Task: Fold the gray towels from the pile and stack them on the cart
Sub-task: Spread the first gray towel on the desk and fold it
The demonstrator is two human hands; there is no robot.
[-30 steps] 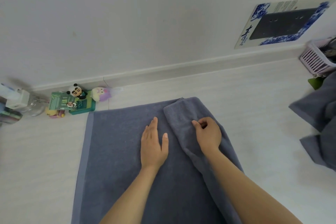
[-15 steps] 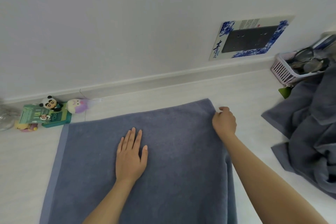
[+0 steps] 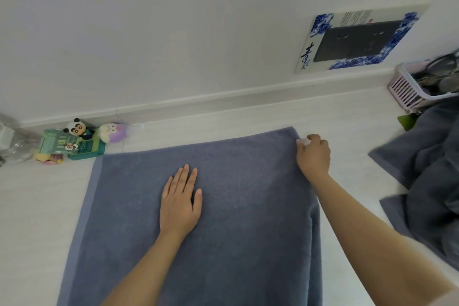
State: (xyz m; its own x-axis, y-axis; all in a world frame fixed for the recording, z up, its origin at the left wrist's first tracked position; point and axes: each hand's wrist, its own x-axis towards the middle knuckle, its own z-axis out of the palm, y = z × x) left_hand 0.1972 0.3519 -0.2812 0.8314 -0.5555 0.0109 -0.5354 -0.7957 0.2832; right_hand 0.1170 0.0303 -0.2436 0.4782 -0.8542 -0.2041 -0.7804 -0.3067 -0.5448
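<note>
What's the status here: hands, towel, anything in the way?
Left hand flat on gray towel. Right hand pinching its far right corner. Towel pile waits right, apart. Nothing blocking.

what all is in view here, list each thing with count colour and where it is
spread towel: 1, gray-blue, flat on the white surface in the middle
towel pile: 1 heap, gray-blue, right edge
basket: 1, pale pink, far right by the wall, dark items inside
socket panel: 1, dark, with a blue-and-white surround, on the wall
panda figure: 1, black and white, far left by the wall
plush toy: 1, purple and cream, beside the panda
green box: 1, green, under the panda
clear bottle: 1, transparent, left edge
left hand: 1, flat on the spread towel
right hand: 1, pinches the towel's far right corner
</note>
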